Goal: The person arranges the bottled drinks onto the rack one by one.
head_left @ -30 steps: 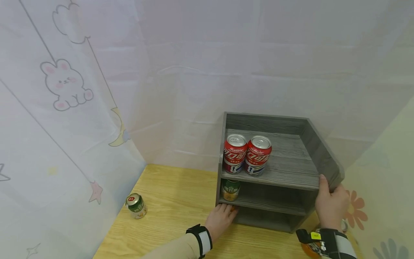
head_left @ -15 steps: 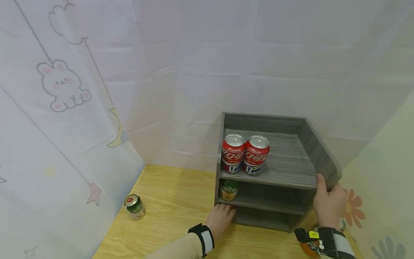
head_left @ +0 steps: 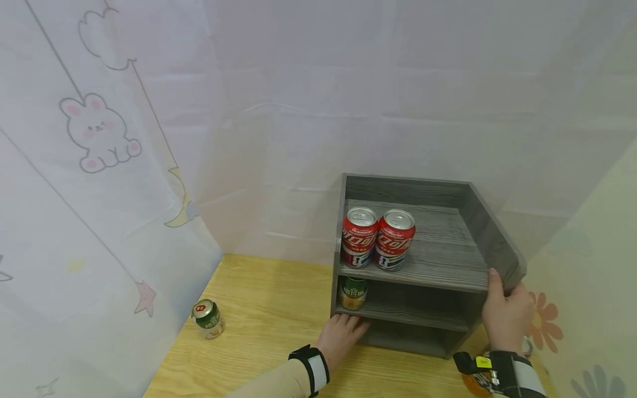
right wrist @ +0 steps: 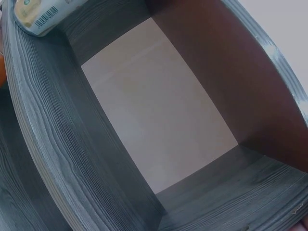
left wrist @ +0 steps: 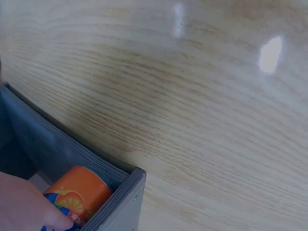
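A grey wooden shelf unit (head_left: 408, 284) stands on the table. My left hand (head_left: 338, 340) reaches into its bottom compartment at the left, thumb spread from the fingers. In the left wrist view, a digit touches an orange soda can (left wrist: 84, 190) beside the side wall; the other fingertips are hidden. My right hand (head_left: 507, 315) grips the front edge of the right side panel, thumb on the inner side. Two red cola cans (head_left: 359, 237) stand side by side on the top shelf at the left. A green drink can (head_left: 354, 293) stands in the middle compartment's left corner.
Another green can (head_left: 208, 319) stands on the wooden table (head_left: 269, 298) at the left. An orange container (head_left: 476, 382) is partly hidden behind my right wrist, right of the shelf. Printed cloth (head_left: 278, 166) hangs behind and at both sides.
The left thumb has swung right, away from the fingers. The orange patch seen beside it a second ago is hidden in the head view. The right hand keeps its hold; the cans stay put.
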The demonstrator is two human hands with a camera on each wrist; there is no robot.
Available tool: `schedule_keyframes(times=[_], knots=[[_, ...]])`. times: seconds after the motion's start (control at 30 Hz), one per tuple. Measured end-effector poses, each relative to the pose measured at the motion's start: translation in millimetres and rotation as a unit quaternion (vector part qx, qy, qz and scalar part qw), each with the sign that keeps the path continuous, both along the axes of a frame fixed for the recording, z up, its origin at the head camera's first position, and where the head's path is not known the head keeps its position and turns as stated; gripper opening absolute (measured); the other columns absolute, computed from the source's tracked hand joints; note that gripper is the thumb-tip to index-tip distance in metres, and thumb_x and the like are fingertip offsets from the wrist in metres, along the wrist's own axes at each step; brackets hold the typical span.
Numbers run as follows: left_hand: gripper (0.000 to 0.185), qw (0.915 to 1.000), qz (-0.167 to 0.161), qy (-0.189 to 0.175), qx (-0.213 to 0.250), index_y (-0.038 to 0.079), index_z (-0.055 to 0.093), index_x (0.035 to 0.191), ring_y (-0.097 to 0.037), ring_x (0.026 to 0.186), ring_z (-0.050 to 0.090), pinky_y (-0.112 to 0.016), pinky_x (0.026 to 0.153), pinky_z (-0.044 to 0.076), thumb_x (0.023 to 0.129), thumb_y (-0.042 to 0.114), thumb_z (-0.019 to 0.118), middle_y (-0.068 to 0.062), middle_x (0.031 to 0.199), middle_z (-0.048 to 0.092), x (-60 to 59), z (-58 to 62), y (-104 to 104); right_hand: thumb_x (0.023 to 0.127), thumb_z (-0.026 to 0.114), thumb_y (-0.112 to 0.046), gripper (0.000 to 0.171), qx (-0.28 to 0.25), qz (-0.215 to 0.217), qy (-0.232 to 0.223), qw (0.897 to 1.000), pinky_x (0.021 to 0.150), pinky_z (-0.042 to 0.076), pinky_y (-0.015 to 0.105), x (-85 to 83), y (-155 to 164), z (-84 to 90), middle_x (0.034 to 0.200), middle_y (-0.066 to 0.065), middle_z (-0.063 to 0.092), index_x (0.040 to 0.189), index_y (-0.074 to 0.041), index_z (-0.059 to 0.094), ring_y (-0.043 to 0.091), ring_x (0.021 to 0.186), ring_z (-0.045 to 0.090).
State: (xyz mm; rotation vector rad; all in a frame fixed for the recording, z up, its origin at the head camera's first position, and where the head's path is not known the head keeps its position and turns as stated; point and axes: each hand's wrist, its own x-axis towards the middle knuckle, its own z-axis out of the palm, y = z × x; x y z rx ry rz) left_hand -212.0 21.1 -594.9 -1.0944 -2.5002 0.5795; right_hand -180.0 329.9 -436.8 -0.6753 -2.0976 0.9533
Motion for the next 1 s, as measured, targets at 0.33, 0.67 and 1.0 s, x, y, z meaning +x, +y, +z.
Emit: schedule_keyframes(times=[0.33,0.67,1.0], knots=[[0.068,0.9957,-0.083,-0.035,0.022,0.033,0.043,0.153,-0.023,0.139,0.042,-0.036,0.114,0.032,0.093,0.034,0.076,-0.007,0.154,0.042,29.7,16.5,-16.3,0.104,0.056,-0.034,0.044,0.010,-0.002,0.007,1.000,0.050,0.025,0.029,-1.3,1.7,0.9,0.072,0.016,0.047,0.085,0.007,0.055,0.027,0.066,0.037],[0.026,0.9475,-0.159,-0.056,0.271,0.023,0.071,0.103,-0.013,0.094,0.058,-0.030,0.085,0.046,0.087,0.041,0.080,0.007,0.102,0.063,42.9,44.7,-52.3,0.104,0.056,-0.033,0.044,0.010,0.000,0.007,1.000,0.048,0.025,0.028,0.7,-2.3,4.1,0.072,0.017,0.048,0.082,0.004,0.054,0.022,0.060,0.037],[0.023,0.8960,-0.134,0.036,0.422,0.014,0.073,0.099,-0.015,0.085,0.064,-0.032,0.077,0.053,0.086,0.031,0.081,0.003,0.094,0.068,22.5,100.1,-111.3,0.104,0.056,-0.036,0.046,0.000,-0.005,-0.001,1.000,0.050,0.026,0.029,-2.4,1.9,-0.5,0.074,0.018,0.050,0.084,0.005,0.055,0.024,0.064,0.039]])
